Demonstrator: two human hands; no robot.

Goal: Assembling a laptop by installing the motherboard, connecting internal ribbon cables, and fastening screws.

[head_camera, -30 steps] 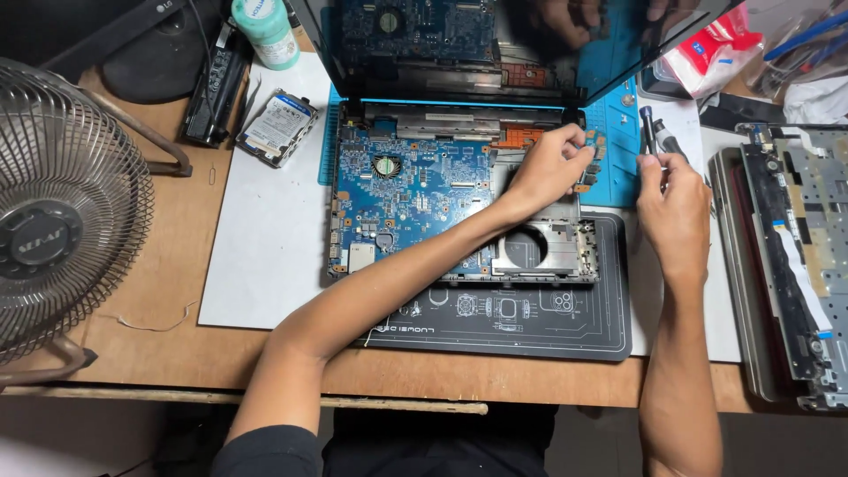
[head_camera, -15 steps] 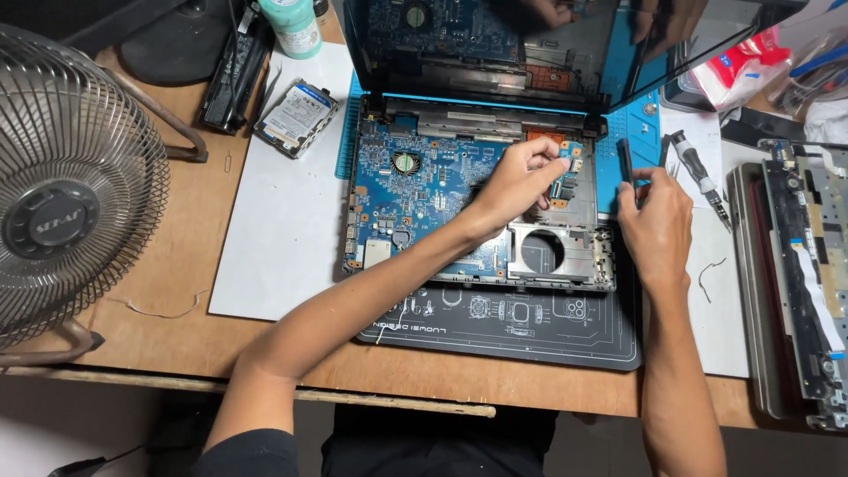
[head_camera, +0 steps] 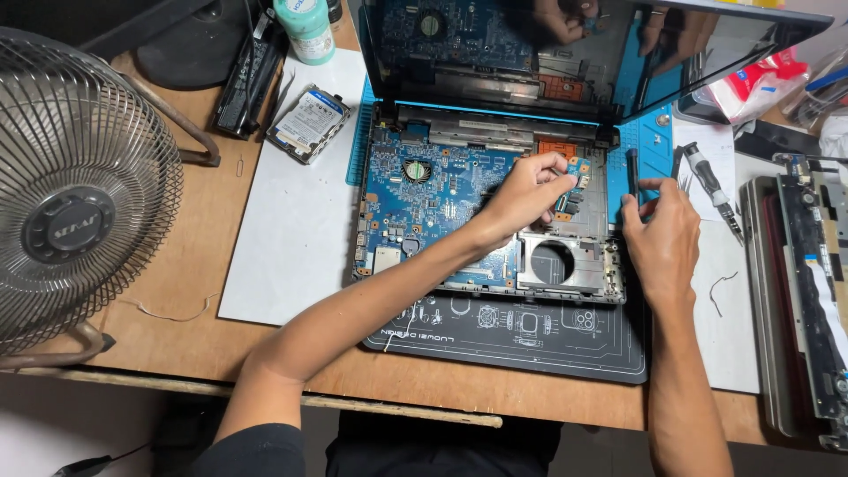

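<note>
While left fingers (head_camera: 556, 172) pinch the blue board (head_camera: 442, 203), right fingers (head_camera: 640, 190) hold a screwdriver (head_camera: 632, 172).

Bare forearms and hands; a dark short sleeve (head_camera: 256, 446) covers the left upper arm.

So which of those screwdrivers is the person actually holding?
The plain black one, standing by the laptop's right edge in the right hand. The other screwdriver, with a ridged handle, lies untouched on the white sheet beyond.

Left hand (head_camera: 528, 190) hides the board (head_camera: 442, 203) beneath its fingertips — fan (head_camera: 75, 194) cut off left.
</note>
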